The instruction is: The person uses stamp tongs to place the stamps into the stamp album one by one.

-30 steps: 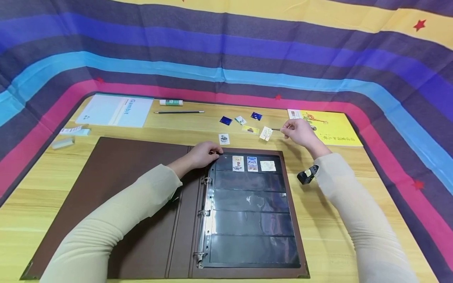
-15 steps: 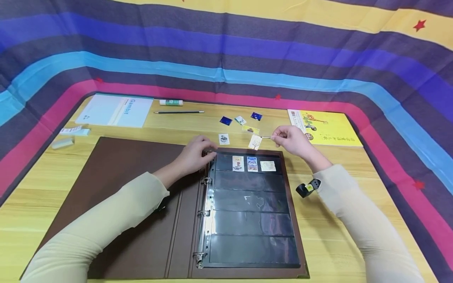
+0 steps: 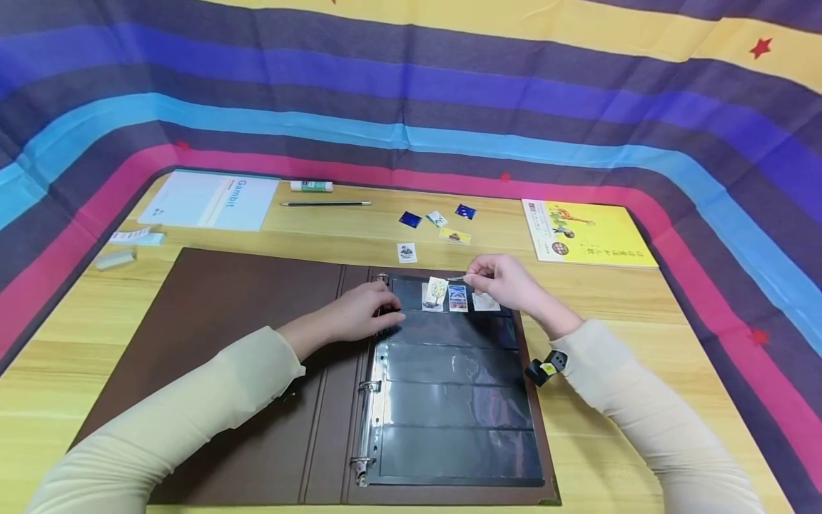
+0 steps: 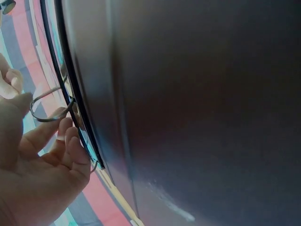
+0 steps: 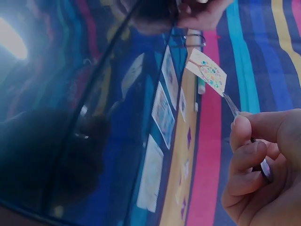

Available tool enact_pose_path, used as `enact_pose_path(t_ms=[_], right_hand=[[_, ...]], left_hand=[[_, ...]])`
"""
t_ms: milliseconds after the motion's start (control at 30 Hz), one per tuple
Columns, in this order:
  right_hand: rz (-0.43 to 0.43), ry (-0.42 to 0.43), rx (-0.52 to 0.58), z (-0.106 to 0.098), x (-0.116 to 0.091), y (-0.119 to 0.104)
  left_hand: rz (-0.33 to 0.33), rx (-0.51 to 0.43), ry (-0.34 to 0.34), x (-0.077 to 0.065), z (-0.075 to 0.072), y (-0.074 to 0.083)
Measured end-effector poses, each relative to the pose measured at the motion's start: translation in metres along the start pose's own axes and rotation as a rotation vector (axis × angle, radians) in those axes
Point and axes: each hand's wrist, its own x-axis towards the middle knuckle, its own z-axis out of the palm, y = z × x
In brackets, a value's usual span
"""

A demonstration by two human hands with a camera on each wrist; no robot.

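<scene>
My right hand (image 3: pixel 507 284) pinches tweezers (image 5: pixel 230 104) between thumb and fingers. Their tips grip the corner of a pale stamp with a colourful tree (image 5: pixel 207 71), which in the head view overlaps the leftmost stamp of the top row. An open brown ring-binder stamp album (image 3: pixel 257 314) bears a black pocket page (image 3: pixel 456 364). In its top strip sit a blue stamp (image 3: pixel 458 298) and a pale stamp (image 3: pixel 486 303), the latter partly behind my right fingers. At the page's upper left, by the rings, my left hand (image 3: pixel 356 313) has loosely bent fingers and holds nothing.
Several loose stamps lie beyond the album, among them a white one (image 3: pixel 407 253) and a yellow one (image 3: pixel 455 235). Farther back are a pencil (image 3: pixel 326 203), glue stick (image 3: pixel 311 186) and white booklet (image 3: pixel 208 200). A yellow book (image 3: pixel 591 232) is at right, an eraser (image 3: pixel 115 259) at left.
My right hand has carried the tree stamp in the tweezers from the table leftward and nearer, over the page's top row. My left hand has drawn back from the page's top corner, down along the rings.
</scene>
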Motion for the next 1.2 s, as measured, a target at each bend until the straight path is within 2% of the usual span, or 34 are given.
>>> enact_pose_path(t_ms=[133,300,733,1033,1200], right_hand=[[-0.015,-0.021,0.006,0.006,0.000,-0.001],[-0.022,-0.035,0.014,0.009,0.000,-0.003],[0.007,-0.058,0.000,0.016,0.011,-0.004],[0.005,-0.208,0.009,0.027,0.018,-0.008],[-0.017,-0.255,-0.023,0.029,0.018,-0.007]], left_hand=[[0.005,0.039,-0.012,-0.002,0.003,0.002],[0.011,0.061,0.022,-0.001,0.007,0.003],[-0.045,-0.079,-0.004,0.004,0.007,0.002],[-0.047,-0.101,0.008,0.003,0.009,0.001],[-0.034,-0.106,0.011,0.003,0.009,0.002]])
